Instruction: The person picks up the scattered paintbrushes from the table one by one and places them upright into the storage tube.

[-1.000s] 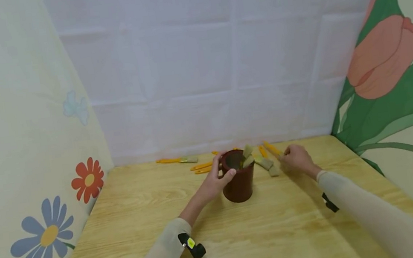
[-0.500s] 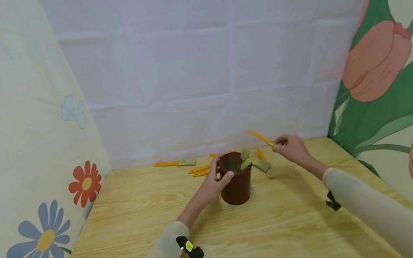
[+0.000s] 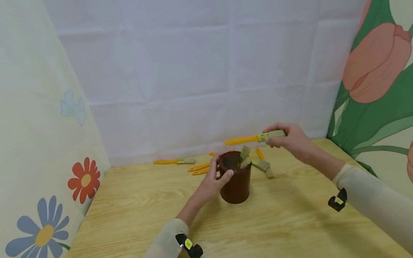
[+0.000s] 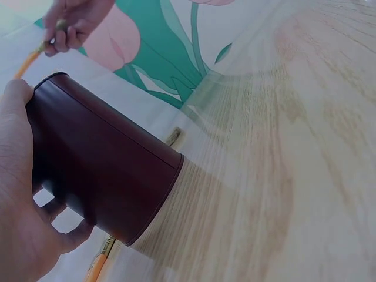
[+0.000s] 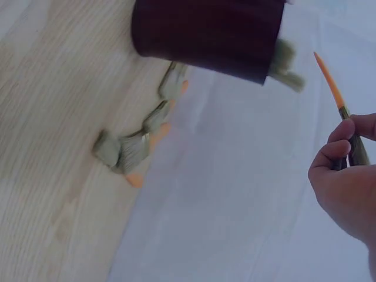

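Note:
My left hand (image 3: 211, 184) grips a dark brown round holder (image 3: 235, 188) by its side, thumb at the rim, as it stands on the table. Two bristle heads (image 3: 245, 156) stick up out of the holder at its right side. Up in the air to the right, my right hand (image 3: 289, 140) pinches a paintbrush (image 3: 242, 140) near its bristle end. The brush's orange handle (image 5: 331, 82) points left, above the holder's rim in the head view. In the left wrist view the fingers (image 4: 70, 235) wrap around the far side of the holder.
Several more orange-handled brushes lie along the back of the wooden table (image 3: 144, 222): one brush (image 3: 173, 162) at the left, two handles (image 3: 200, 169) by the holder, and bristle heads (image 5: 126, 150) to its right. A white cloth (image 3: 183, 63) hangs behind.
My right hand has lifted the paintbrush from the table and turned it, so its handle now points left at a level angle. The left hand keeps its hold on the holder.

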Demonstrator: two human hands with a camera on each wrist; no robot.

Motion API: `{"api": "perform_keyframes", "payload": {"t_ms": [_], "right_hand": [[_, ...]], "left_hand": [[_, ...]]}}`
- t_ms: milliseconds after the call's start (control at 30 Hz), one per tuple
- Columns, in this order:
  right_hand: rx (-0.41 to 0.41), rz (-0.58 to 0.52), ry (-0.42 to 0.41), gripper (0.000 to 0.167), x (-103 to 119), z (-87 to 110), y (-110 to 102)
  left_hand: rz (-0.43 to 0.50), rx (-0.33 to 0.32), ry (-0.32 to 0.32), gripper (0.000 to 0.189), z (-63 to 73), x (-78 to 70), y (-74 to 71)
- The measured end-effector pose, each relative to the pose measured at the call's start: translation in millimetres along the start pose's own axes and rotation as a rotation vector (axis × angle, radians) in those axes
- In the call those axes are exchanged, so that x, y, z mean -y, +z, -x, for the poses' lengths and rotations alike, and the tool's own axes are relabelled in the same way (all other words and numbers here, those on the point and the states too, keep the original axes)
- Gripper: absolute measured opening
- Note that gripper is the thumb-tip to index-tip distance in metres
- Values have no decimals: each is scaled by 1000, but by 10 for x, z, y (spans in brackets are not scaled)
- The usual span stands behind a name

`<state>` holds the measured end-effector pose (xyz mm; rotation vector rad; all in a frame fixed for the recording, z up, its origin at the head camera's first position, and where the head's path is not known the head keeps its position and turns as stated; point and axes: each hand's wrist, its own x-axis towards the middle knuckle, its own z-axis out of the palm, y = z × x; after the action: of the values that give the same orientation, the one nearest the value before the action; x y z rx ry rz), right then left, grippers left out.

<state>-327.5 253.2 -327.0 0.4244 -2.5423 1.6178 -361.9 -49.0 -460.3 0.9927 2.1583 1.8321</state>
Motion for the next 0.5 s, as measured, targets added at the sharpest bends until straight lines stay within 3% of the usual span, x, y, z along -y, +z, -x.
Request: {"api": "perform_keyframes", "payload": {"t_ms": [233, 367, 500], "right_hand": [[92, 54, -22, 37, 147, 45, 20], [149, 51, -33, 35, 184, 57, 94], [166, 117, -95, 30, 208, 44, 228]], "left_hand": [[21, 14, 3, 75, 107, -265, 15], [24, -9, 18, 73, 109, -239, 29], [18, -15, 15, 74, 77, -157, 16]]}}
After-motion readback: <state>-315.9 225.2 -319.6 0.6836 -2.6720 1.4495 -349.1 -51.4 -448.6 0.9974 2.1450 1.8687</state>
